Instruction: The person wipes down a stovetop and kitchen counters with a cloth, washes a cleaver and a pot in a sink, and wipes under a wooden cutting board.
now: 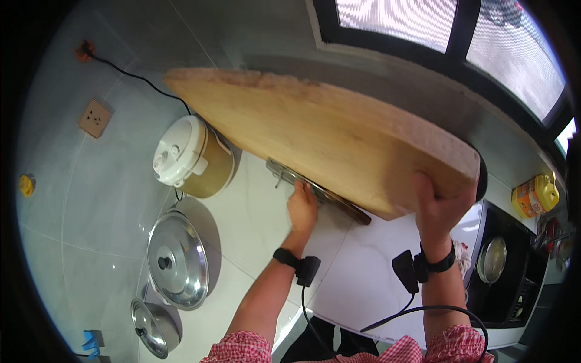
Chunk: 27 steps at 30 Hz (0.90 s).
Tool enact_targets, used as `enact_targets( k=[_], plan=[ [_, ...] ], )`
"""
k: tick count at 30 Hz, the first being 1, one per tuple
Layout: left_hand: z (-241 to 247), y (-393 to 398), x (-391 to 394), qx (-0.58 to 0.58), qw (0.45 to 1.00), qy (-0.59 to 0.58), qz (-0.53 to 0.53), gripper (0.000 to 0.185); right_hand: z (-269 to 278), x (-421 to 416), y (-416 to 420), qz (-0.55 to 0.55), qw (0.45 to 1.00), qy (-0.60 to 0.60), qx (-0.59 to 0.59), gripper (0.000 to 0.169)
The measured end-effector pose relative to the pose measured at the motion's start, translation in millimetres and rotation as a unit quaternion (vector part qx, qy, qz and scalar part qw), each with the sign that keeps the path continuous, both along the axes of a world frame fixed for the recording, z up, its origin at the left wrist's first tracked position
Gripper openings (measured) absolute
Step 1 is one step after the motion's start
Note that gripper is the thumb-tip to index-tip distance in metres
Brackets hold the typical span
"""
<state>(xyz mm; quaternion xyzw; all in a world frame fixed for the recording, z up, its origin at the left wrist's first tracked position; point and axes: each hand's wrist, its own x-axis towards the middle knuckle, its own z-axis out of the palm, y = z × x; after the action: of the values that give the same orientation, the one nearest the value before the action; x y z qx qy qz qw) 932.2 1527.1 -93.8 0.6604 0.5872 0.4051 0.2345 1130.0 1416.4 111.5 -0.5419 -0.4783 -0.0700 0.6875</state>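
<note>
A thick wooden cutting board [308, 131] stands tilted up in front of me, its broad face turned towards me. My right hand [440, 208] grips its right end, thumb on the face and the other fingers hidden behind. Below the board's lower edge, the fingers of my left hand [303, 206] pinch a knife [347, 206], seen almost edge-on, with a metal blade and a dark brown handle. A thin metal piece juts out by the blade; what it is I cannot tell. Both wrists wear black straps with small boxes and cables.
On the white countertop [254, 236] at left stand a rice cooker [195, 156], a large lidded metal pan [178, 261] and a smaller lidded pot [154, 329]. At right are a black sink [472, 290] holding metal bowls [494, 261], and a yellow container [535, 196]. Windows [395, 20] lie beyond.
</note>
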Motion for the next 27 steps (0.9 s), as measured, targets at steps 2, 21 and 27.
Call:
enact_targets(
  k=[2,21,27],
  plan=[
    [3,8,16,0.006,1.000,0.008,-0.013,0.017,-3,11,4,0.008,1.000,0.006,-0.001,0.056],
    [28,124,143,-0.020,0.996,0.051,-0.072,0.011,-2,147,128,-0.003,0.998,0.044,0.044,0.035],
    [21,140,161,-0.005,0.997,0.034,-0.075,0.012,0,183,157,0.097,0.992,0.039,0.067,0.032]
  ],
)
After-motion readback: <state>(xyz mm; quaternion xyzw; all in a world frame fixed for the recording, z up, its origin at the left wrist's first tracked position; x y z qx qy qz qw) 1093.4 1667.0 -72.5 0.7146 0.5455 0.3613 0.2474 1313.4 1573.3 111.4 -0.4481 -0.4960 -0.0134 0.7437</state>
